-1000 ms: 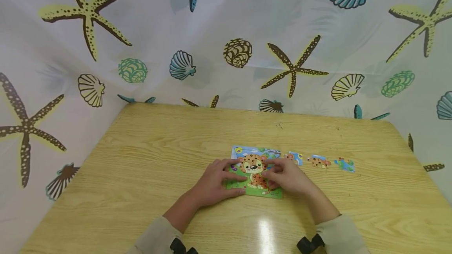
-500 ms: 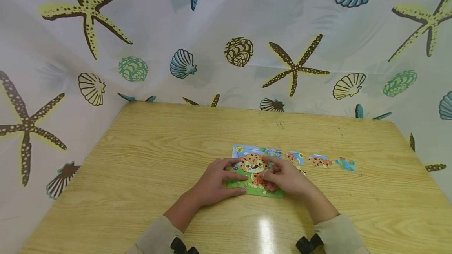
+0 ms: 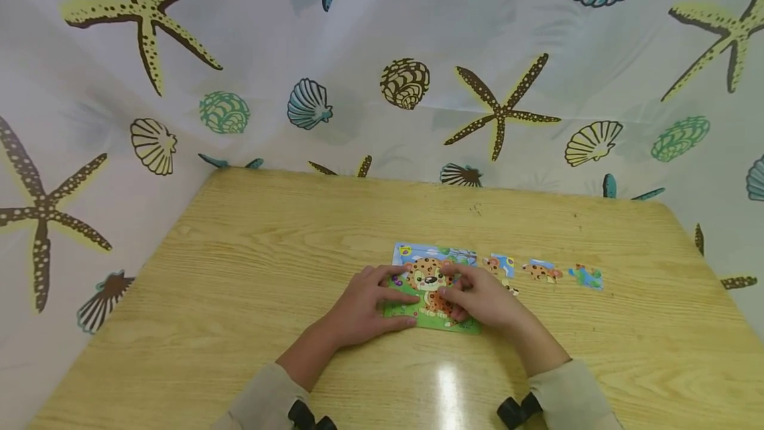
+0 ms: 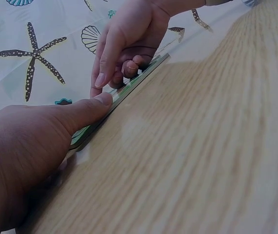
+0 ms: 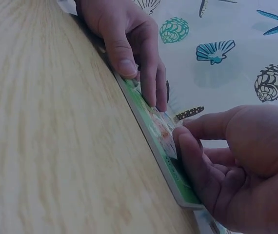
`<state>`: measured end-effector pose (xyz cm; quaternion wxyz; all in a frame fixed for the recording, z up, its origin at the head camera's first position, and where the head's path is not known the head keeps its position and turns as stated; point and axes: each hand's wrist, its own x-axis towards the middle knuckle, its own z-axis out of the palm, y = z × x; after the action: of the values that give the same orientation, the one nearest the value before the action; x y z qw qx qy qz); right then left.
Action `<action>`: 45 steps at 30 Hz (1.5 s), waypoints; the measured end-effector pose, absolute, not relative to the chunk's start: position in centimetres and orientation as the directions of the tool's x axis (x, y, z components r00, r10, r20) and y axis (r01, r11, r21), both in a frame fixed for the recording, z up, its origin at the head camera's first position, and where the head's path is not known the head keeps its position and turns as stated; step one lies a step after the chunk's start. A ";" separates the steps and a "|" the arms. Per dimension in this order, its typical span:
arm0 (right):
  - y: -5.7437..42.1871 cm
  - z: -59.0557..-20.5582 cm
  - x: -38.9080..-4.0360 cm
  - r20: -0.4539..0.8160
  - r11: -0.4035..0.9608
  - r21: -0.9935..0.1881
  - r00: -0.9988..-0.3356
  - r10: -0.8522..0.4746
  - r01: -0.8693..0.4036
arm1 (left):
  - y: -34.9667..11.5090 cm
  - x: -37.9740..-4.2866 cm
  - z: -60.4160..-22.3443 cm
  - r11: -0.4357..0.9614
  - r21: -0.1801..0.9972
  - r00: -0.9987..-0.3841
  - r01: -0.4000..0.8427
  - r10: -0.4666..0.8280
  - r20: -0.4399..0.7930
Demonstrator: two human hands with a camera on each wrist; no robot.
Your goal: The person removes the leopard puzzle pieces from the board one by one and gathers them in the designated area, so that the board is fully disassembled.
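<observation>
Before shell-printed cloth (image 3: 352,25), on a grained table (image 3: 262,251), we see the left hand (image 3: 361,307) spread on a flat puzzle (image 3: 428,282); whether the bent right hand (image 3: 486,298) pinches anything, we cannot tell.

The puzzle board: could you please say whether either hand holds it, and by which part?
The left hand rests on the left side of the puzzle board with no clear grip; what, if anything, the right hand pinches cannot be told.
</observation>
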<state>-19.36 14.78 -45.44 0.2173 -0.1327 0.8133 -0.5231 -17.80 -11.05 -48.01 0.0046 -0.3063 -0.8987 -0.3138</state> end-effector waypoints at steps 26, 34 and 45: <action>12.7 -43.7 -20.3 -0.298 0.611 -0.785 -0.928 -0.226 0.103 | -10.8 -17.8 -47.6 0.611 0.553 -0.803 0.566 0.560 0.203; 12.8 -43.6 -20.3 -0.310 0.438 -0.883 -0.910 -0.277 0.168 | -11.1 -17.9 -47.9 0.629 0.546 -0.813 0.553 0.549 0.191; 13.5 -43.9 -20.5 -0.245 0.442 -0.891 -0.928 -0.282 0.101 | -11.1 -17.8 -47.8 0.622 0.561 -0.814 0.546 0.553 0.179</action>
<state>-20.53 13.45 -43.94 0.1822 -0.0543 0.8293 -0.5255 -17.77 -11.13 -47.77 -0.0055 -0.3051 -0.9005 -0.3099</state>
